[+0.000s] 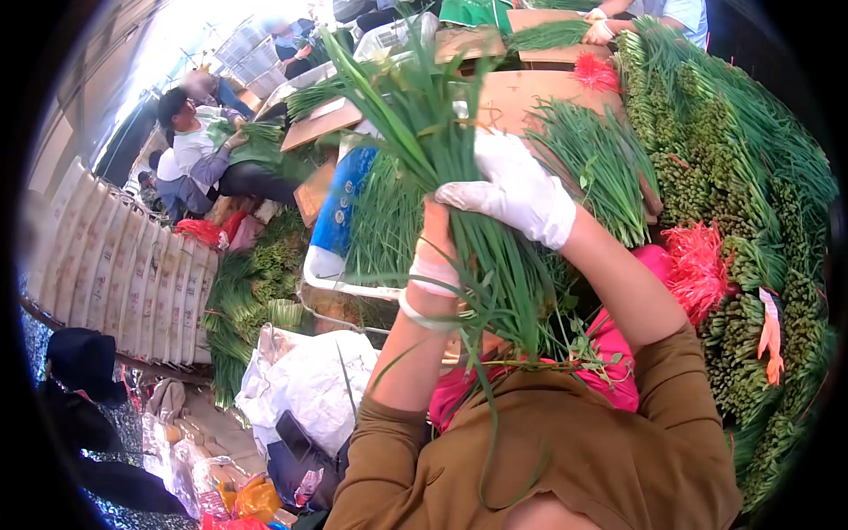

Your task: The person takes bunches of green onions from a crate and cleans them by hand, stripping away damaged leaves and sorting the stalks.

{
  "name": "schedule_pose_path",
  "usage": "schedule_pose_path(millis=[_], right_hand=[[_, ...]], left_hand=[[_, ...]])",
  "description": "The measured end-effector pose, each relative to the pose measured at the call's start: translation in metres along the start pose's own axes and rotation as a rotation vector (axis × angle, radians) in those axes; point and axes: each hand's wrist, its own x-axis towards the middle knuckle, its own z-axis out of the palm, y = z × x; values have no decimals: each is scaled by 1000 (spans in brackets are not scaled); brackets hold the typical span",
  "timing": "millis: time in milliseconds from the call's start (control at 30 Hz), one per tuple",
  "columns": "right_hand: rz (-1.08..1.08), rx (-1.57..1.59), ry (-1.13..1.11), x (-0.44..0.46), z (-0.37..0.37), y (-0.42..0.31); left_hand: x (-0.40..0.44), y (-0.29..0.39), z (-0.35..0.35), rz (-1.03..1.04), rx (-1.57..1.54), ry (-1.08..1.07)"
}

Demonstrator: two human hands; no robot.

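Observation:
A large bunch of chives, with long flat green leaves, stands tilted in front of my chest. My right hand, in a white glove, is closed around its middle with the thumb across the front. My left hand presses against the bunch's left side, and most of its fingers are hidden behind the leaves. White bands circle the left wrist. Loose leaves hang over my brown top. Below the hands, more loose chives lie in a white-framed bin with a blue side.
Another pile of chives lies on cardboard. Bundled chives are stacked along the right, with red plastic ties. A white sack and a phone are at lower left. Co-workers sit beyond.

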Motion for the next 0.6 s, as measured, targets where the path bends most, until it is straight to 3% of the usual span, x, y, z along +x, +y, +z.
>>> schedule_pose_path(millis=[33, 67, 167, 200, 233, 267, 300, 333, 367, 400, 433, 500, 600], right_hand=[[-67, -135, -21, 3, 1, 6], [64, -264, -146, 8, 2, 14], [313, -229, -300, 20, -10, 12], [299, 66, -221, 17, -6, 20], [627, 188, -289, 21, -26, -14], [354, 225, -186, 20, -28, 10], [244, 294, -81, 21, -38, 26], [126, 353, 16, 22, -48, 42], [176, 450, 122, 22, -62, 40], [192, 357, 161, 16, -80, 40], [208, 265, 197, 6, -97, 44], [368, 274, 450, -20, -119, 73], [464, 298, 656, -70, -148, 93]], left_hand=[[-1, -1, -3, -18, 62, -10], [-2, 0, -6, -34, 126, -21], [6, 12, 4, -69, 299, -28], [14, 14, 10, -56, 348, -36], [16, 15, 22, -44, 395, -44], [14, 18, 38, -38, 445, 120], [12, 23, 54, -93, 359, 219], [15, 32, 59, -72, 258, 170], [18, 40, 63, -53, 160, 124], [20, 44, 72, 104, 150, 265], [29, 48, 47, 167, 10, 202], [34, 55, -9, 110, -168, 378], [-16, 37, -91, 179, -191, 626]])
